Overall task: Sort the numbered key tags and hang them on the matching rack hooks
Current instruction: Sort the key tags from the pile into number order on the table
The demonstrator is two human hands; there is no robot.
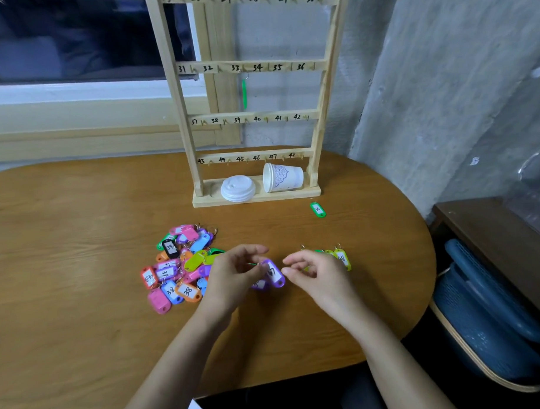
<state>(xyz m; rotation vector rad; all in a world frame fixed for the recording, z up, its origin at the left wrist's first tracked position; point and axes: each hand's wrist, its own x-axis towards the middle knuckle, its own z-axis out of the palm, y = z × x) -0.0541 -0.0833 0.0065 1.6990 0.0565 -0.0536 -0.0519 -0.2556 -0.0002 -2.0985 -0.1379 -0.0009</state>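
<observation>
Purple key tag (275, 274) pinched over the table

The left hand (234, 274) pinches it just above the wooden table (80, 256), beside the tag pile (179, 265). The right hand (315, 274) hovers close, fingers loosely curled and empty. On the rack (180, 115) base a paper cup (284, 177) lies on its side, contents hidden, next to stacked lids (238, 188).

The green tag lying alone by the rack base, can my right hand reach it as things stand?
Probably yes: the green tag lies on open table beyond the right hand, nothing between them; only the left hand holds a purple tag.
</observation>
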